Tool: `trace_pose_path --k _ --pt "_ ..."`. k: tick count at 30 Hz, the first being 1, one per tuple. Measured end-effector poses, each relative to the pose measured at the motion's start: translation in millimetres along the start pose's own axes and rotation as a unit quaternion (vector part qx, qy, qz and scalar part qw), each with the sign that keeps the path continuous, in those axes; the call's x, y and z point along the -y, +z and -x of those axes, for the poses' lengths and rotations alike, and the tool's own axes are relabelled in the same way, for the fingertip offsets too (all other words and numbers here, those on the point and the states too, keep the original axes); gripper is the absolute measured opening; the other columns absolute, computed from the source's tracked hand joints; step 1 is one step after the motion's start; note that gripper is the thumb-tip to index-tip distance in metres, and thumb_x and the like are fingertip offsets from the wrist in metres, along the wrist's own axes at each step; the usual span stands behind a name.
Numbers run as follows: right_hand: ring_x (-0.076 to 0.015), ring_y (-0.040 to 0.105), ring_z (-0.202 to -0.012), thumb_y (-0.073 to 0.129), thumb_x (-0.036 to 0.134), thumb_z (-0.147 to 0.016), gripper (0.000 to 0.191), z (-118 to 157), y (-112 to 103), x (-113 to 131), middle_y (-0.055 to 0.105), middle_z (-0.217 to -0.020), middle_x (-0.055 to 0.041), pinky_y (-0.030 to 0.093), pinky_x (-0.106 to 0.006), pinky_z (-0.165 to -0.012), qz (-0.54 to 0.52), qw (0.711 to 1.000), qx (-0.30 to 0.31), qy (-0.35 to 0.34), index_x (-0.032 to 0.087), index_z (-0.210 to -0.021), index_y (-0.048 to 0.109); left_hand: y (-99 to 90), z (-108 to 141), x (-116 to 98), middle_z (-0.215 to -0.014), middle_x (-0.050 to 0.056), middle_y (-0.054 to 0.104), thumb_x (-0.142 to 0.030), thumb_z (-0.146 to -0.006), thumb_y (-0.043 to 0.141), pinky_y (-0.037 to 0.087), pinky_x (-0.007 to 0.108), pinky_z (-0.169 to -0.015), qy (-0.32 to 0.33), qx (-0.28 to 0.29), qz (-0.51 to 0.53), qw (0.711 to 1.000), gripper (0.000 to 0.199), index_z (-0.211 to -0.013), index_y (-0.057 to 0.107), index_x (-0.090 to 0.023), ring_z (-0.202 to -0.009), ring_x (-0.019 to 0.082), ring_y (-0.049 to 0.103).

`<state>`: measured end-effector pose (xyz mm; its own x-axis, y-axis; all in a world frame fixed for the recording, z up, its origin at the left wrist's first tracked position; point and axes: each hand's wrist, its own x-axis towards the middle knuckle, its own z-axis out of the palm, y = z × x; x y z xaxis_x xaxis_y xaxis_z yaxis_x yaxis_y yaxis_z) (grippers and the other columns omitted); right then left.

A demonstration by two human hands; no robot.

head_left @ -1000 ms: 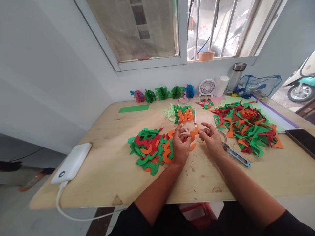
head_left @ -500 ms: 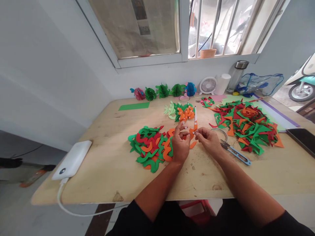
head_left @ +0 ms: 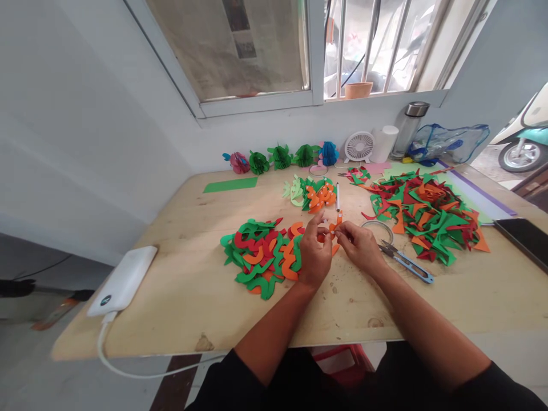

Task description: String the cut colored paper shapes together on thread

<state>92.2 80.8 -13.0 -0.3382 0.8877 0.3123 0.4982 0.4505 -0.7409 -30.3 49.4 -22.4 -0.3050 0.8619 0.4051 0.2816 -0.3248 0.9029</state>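
My left hand has thumb and forefinger pinched on a small orange paper cut-out, which carries little white tabs. From the other side my right hand meets it, fingertips closed on a tiny white tab at its edge. The fingers partly cover the piece. Left of my hands lies a heap of curved green, red and orange paper cut-outs. Just beyond them, orange cut-outs dotted with white tabs lie by a pen. Thread snips and a tape ring rest beside my right hand.
A large pile of paper scraps covers the right side, near a phone. Paper honeycomb turtles line the wall. A small fan and a glass bottle stand behind. A cabled power bank lies at left.
My right fingertips have moved in against the orange cut-out, bringing the white tab onto it. The left hand keeps its pinch. The whole view has shifted slightly.
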Motion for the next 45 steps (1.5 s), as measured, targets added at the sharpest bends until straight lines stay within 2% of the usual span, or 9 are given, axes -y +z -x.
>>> trace_pose_path --k 9,17,21,31,39,45 --pt "-0.0160 0.055 -0.059 0.045 0.026 -0.085 0.013 1 0 -4 0.062 -0.066 -0.0028 0.036 -0.025 -0.059 0.079 0.996 0.004 -0.038 0.021 -0.077 0.054 -0.3 2 -5 -0.110 0.006 0.062 -0.003 -0.074 0.049 0.050 0.026 -0.074 0.025 0.001 -0.023 0.999 0.059 -0.128 0.050 -0.026 -0.075 0.012 0.060" --pt "-0.0142 0.050 -0.054 0.046 0.025 -0.084 0.012 0 0 -3 0.057 -0.060 -0.0008 0.034 -0.024 -0.056 0.065 0.997 0.006 -0.037 0.022 -0.076 0.053 0.2 -1 1 -0.108 0.005 0.061 -0.004 -0.072 0.054 0.050 0.023 -0.072 -0.057 0.000 0.047 0.997 0.057 -0.125 0.051 -0.025 -0.074 0.009 0.061" --pt "-0.0131 0.047 -0.052 0.046 0.025 -0.083 0.011 0 0 -2 0.054 -0.058 0.0006 0.033 -0.024 -0.054 0.062 0.997 0.012 -0.033 0.021 -0.074 0.052 1.7 -2 5 -0.108 0.006 0.060 -0.007 -0.072 0.056 0.050 0.022 -0.071 -0.078 -0.003 0.085 0.993 0.055 -0.124 0.050 -0.024 -0.073 0.008 0.061" --pt "-0.0110 0.042 -0.050 0.046 0.024 -0.083 0.013 -1 -4 1 0.051 -0.058 0.0025 0.031 -0.023 -0.052 0.017 0.999 0.039 -0.034 0.021 -0.072 0.050 0.2 -3 7 -0.108 0.005 0.059 -0.004 -0.070 0.052 0.051 0.021 -0.070 -0.070 -0.004 0.071 0.995 0.059 -0.126 0.048 -0.023 -0.072 0.007 0.060" --pt "-0.0115 0.042 -0.050 0.047 0.025 -0.083 0.013 -2 -5 -3 0.050 -0.055 0.0024 0.030 -0.022 -0.051 0.047 0.998 0.024 -0.039 0.021 -0.072 0.052 0.8 -3 8 -0.109 0.006 0.060 -0.004 -0.071 0.051 0.051 0.022 -0.070 -0.061 0.004 0.060 0.996 0.057 -0.125 0.048 -0.021 -0.070 0.007 0.059" --pt "-0.0105 0.040 -0.049 0.046 0.025 -0.084 0.015 -1 -6 -1 0.049 -0.056 0.0027 0.028 -0.022 -0.051 0.061 0.996 0.041 -0.049 0.020 -0.071 0.049 -0.5 -2 9 -0.109 0.006 0.059 -0.002 -0.072 0.049 0.051 0.022 -0.071 -0.038 0.006 0.020 0.999 0.059 -0.128 0.047 -0.021 -0.072 0.007 0.059"
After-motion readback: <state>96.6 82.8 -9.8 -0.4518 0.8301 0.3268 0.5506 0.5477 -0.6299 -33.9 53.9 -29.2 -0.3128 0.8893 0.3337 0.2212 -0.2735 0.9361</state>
